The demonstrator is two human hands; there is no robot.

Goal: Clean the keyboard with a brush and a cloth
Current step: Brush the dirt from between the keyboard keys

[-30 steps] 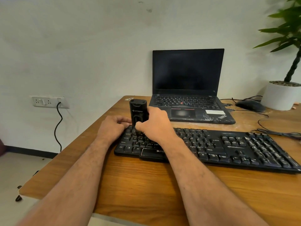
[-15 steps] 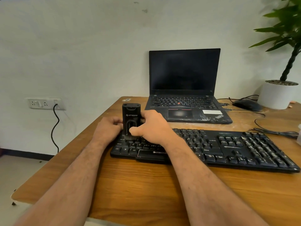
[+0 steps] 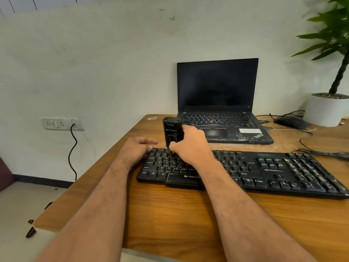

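A black full-size keyboard [image 3: 264, 169] lies across the wooden table [image 3: 179, 214]. My right hand [image 3: 190, 148] grips a black upright brush tool [image 3: 172, 131] and holds its lower end down on the keys at the keyboard's upper left. The bristles are hidden behind my fingers. My left hand [image 3: 137, 150] rests on the keyboard's left end, fingers loosely bent over the edge. No cloth is in view.
An open black laptop [image 3: 219, 103] stands behind the keyboard. A black mouse [image 3: 290, 121] with cables and a white plant pot [image 3: 326, 110] sit at the back right. A wall socket [image 3: 60, 123] with a black cord is left of the table's edge.
The brush and my right hand have shifted a little over the upper-left keys. My left hand stays on the keyboard's left end. The camera has tilted.
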